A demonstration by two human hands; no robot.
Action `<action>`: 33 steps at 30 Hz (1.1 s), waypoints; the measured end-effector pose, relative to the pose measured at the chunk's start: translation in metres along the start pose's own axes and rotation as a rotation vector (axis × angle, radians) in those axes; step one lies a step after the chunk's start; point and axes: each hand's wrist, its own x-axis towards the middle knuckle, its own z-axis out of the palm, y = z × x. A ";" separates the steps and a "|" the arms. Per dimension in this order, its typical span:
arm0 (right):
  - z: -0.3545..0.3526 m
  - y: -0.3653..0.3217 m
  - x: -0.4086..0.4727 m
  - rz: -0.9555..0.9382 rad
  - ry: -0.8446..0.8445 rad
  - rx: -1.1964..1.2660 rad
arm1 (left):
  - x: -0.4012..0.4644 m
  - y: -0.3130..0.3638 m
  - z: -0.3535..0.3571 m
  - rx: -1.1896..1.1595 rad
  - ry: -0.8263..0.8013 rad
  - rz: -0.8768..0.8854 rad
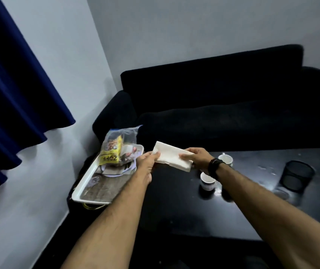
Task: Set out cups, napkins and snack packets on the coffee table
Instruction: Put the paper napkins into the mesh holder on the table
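A: How will the napkin (171, 156) handle?

B: It looks like soft folded paper, very light and limp. It should bend or unfold if held by one corner only, and a hard pull could tear it. Holding the two short edges seems safest.

A: And where is it now?

B: In the air, between both hands, above the near-left part of the dark table (174, 210). The left hand (145, 161) pinches its left edge with thumb and fingers closed on the paper. The right hand (198, 157) grips the right edge in the same way, fingers closed around it.

A: The other things?

B: Two white cups (207, 181) stand on the table just beside the right wrist. The yellow snack packet (111, 152) lies in the white tray (81, 188), left of the left hand.
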 end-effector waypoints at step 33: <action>-0.314 0.063 -0.106 -0.002 0.677 0.105 | -0.100 -0.157 0.296 0.482 -0.717 -0.219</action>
